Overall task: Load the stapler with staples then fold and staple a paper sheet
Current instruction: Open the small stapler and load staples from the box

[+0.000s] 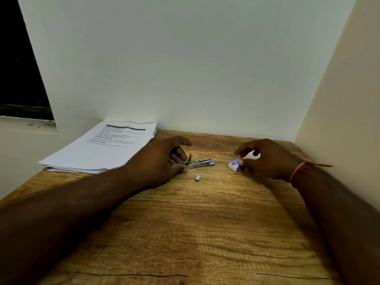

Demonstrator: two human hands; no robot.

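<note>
Window (18,68): on your far left, dark, with a pale sill (24,124) below it.
Wall (185,58): plain and pale, straight ahead of you; it meets the table's far edge.
Table (195,233): wood-grain top with dark streaks running across it, and both your forearms lie on it.
Paper stack (102,147): printed sheets at the table's far left corner, overhanging the left edge, with the top sheet's text facing up.
Left hand (164,159): yours rests on its side just right of the papers. The fingers are curled round the rear end of the stapler and the thumb is stretched out above.
Stapler (200,162): lies near the middle of the far edge with its blue tip pointing right. A metal part stands up at the hinge end, beside your fingers.
Staple strip (197,177): a small grey block, loose on the wood just in front of the stapler and touching neither hand.
Staple box (234,164): white and blue, to the right of the stapler and apart from it.
Right hand (265,159): your fingers are bent over the box, the lower fingertips clamp its right end, and the thumb and forefinger sit close together above it. You cannot tell whether they pinch anything.
Red thread (298,171): tied round your right wrist.
Side wall (339,99): cream, closing off the table's right edge.
</note>
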